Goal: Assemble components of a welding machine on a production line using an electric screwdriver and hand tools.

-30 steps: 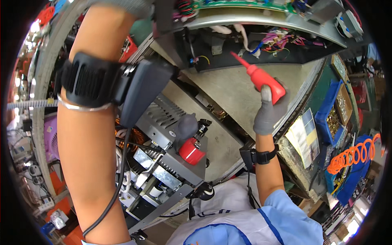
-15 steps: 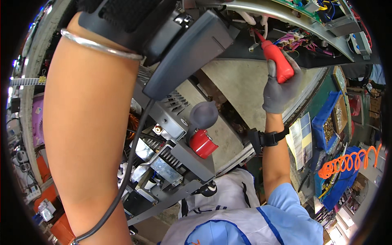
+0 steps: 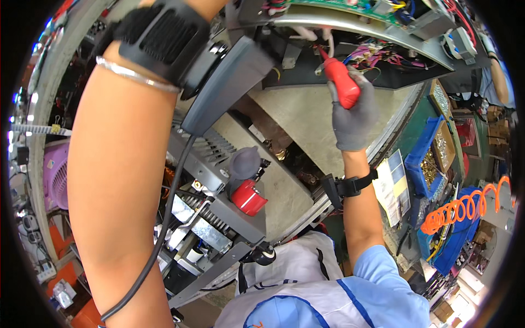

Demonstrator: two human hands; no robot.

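Observation:
My right hand [image 3: 354, 117], in a grey glove, is closed around the red handle of a screwdriver [image 3: 342, 85]. Its thin red shaft points up and left into the dark opening of a metal housing [image 3: 407, 82], beside white tubes [image 3: 328, 39] and a bundle of coloured wires [image 3: 372, 54]. My left forearm [image 3: 120, 191] fills the left side, with a black strap and a metal bracelet at the wrist. Beyond the top edge, the left hand is out of sight. A dark grey device [image 3: 227, 82] sits beside that wrist, with a black cable running down along the arm.
A grey metal unit [image 3: 235, 218] with fins and a red cylindrical part [image 3: 249, 198] stands between my arms. At right are blue bins [image 3: 424, 158] of small hardware, papers [image 3: 392, 188] and a coiled orange hose [image 3: 456, 208]. Another person's arm [image 3: 499, 79] shows at the far right.
The housing, bins and my right hand with the screwdriver all sit further left in the picture. The screwdriver stays beside the white tubes. Another person's arm now shows at the right.

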